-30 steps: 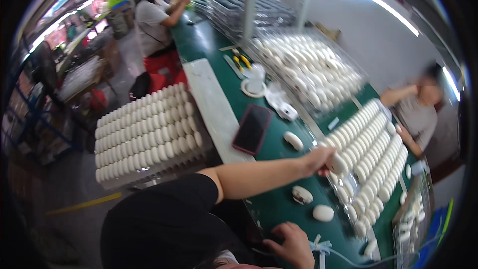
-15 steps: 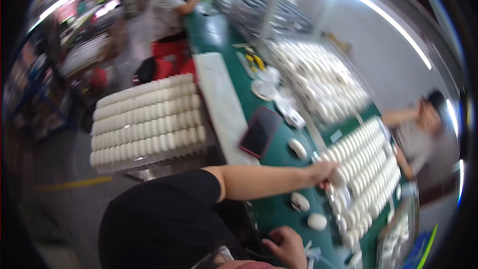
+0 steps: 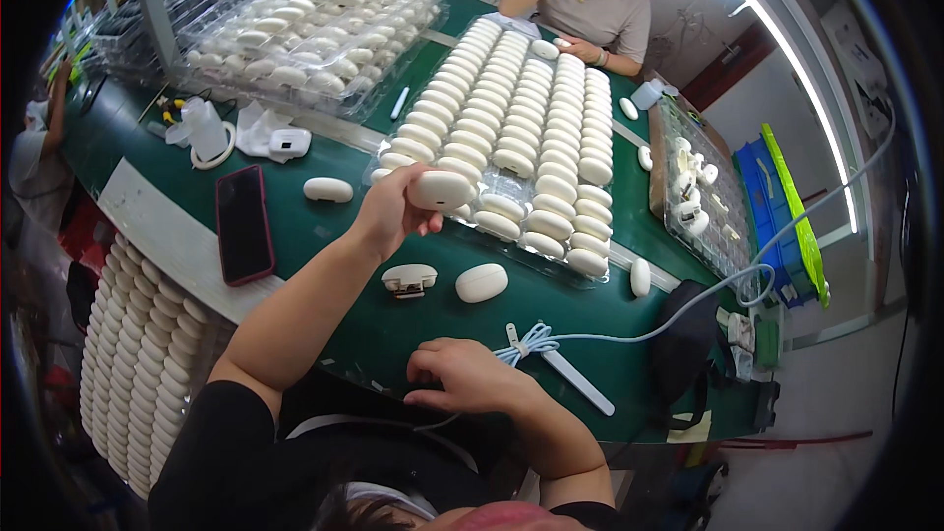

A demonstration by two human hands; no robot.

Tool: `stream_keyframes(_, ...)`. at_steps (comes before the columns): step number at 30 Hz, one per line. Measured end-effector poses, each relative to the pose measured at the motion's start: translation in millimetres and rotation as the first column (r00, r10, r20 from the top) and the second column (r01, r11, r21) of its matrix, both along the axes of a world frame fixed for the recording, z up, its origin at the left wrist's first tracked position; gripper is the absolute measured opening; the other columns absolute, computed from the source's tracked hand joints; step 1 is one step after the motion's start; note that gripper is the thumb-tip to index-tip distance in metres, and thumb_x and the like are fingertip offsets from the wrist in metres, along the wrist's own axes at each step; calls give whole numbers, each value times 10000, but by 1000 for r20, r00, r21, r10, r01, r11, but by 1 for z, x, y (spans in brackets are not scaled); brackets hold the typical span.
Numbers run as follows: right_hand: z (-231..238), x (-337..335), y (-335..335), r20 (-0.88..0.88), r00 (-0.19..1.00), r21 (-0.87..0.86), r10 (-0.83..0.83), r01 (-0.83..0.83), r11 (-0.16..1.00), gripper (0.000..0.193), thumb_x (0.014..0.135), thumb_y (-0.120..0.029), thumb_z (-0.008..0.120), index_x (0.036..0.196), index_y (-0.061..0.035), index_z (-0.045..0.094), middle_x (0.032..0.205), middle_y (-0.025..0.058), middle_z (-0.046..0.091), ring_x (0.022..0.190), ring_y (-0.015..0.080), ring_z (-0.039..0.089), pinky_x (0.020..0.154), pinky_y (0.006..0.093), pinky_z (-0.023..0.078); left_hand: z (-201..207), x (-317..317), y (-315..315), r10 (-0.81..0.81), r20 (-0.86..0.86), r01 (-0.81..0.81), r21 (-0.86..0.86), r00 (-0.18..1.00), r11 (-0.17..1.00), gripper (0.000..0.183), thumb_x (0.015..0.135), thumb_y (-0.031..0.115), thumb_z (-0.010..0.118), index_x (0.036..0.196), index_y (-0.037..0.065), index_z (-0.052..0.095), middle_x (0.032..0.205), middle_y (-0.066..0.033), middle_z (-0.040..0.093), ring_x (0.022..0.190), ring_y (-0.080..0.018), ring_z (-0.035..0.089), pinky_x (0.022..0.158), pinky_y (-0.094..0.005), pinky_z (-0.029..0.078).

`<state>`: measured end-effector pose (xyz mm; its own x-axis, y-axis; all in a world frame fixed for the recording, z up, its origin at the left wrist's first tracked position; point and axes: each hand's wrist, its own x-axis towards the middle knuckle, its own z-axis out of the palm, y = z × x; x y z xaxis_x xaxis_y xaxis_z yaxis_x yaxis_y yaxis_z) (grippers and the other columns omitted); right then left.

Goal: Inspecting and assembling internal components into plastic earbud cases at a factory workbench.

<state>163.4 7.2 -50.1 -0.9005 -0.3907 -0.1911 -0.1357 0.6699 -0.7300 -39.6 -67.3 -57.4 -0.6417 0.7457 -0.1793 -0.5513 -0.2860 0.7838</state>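
My left hand (image 3: 393,206) holds up a white oval plastic case (image 3: 440,191), shaped like an earbud charging case, by its left end. It hovers over the near left corner of a clear tray (image 3: 580,273) filled with rows of similar cases. Nearer to me on the green table (image 3: 374,320) lie a closed white case (image 3: 481,283) and another case (image 3: 408,280) with metal parts showing at its lower side. By the table's near edge rests my right hand (image 3: 462,374), its fingers loosely curled, thumb apart and nothing visible in them. A bundled light-blue cable (image 3: 531,339) lies beside it.
A phone (image 3: 245,226) and a single case (image 3: 328,190) lie at left. Stacked clear trays (image 3: 334,29) stand behind. Across the table sits a co-worker (image 3: 600,10). At right are a tray of loose parts (image 3: 698,177), a black pouch (image 3: 683,334) and a blue bin (image 3: 777,206).
My view has swung to the right. My left hand, earlier reaching to the tray's near edge, now shows a case raised clearly in its grasp. The right hand stays near the table edge.
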Motion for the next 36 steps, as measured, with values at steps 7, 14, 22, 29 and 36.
stream_keyframes(7, 4, -3, -3, 31, 1000, -6, 4, -4, 1000, 269, 795, -287, 695, 844, -43, 594, 826, 108, 604, 813, 293, 601, 693, 389, 475, 0, -3, -4, 25, -10, -25, -37, 1000, 999, 371, 966, 294, 355, 1082, -11, 532, 808, -120, 585, 561, -179, 564, 474, -263, 418)
stream_keyframes(14, 2, -1, -3, 51, 999, -25, -19, 20, 999, 265, 789, -284, 701, 815, -42, 597, 810, 108, 606, 799, 294, 603, 679, 394, 474, 1, -3, -3, 38, -6, -38, -49, 999, 998, 366, 973, 299, 348, 1093, -3, 515, 812, -126, 581, 560, -185, 567, 476, -267, 423)
stream_keyframes(22, 4, -2, -3, 33, 999, -11, -13, 14, 1000, 259, 793, -283, 697, 814, -44, 599, 807, 107, 605, 802, 295, 602, 684, 394, 475, 4, -1, -3, 42, -8, -43, -51, 999, 998, 352, 971, 293, 354, 1094, 0, 507, 818, -125, 580, 559, -186, 565, 477, -269, 418)
stream_keyframes(29, -1, -1, 1, -15, 1000, 0, 7, -7, 1000, 270, 813, -297, 695, 844, -48, 597, 792, 90, 589, 746, 255, 606, 652, 358, 476, 7, 2, -1, 21, -14, -21, -34, 1000, 999, 363, 959, 297, 367, 1101, -3, 513, 834, -124, 577, 561, -183, 549, 467, -261, 410)
stream_keyframes(36, -4, -4, -5, -53, 998, -1, 28, -29, 1000, 272, 802, -300, 697, 848, -48, 606, 811, 112, 600, 786, 297, 607, 681, 381, 485, -3, -3, -8, 16, -48, -17, -22, 999, 1000, 360, 960, 349, 394, 1023, 29, 547, 770, -95, 597, 531, -169, 570, 412, -241, 401)
